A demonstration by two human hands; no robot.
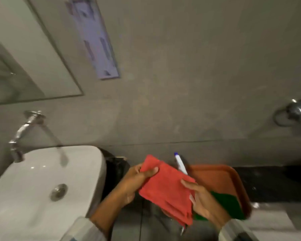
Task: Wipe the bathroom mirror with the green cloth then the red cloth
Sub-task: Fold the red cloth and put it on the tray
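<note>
**Red cloth held in both hands beside the basin**

A white basin (42,185) is mounted at the lower left, with a chrome tap (23,131) fixed to the grey wall (181,84) above it. The mirror (24,63) is seen at the upper left, well apart from the hands. A pale notice (94,39) is fixed to the wall to the right of the mirror; its text is too blurred to be read. A chrome fitting (295,110) projects from the wall at the far right. A brown tray (221,176) rests on the dark counter (271,185) to the right of the basin. The green cloth (228,204) lies in the tray, partly hidden by the right hand. A white pen-like item with a blue tip (180,164) stands behind the red cloth.

The red cloth (167,190), folded, is held in front of the tray. The left hand (137,183) is closed on its left edge, thumb on top. The right hand (202,200) is closed on its right edge, thumb across the upper face. Striped sleeves (83,228) are visible at both wrists.
</note>
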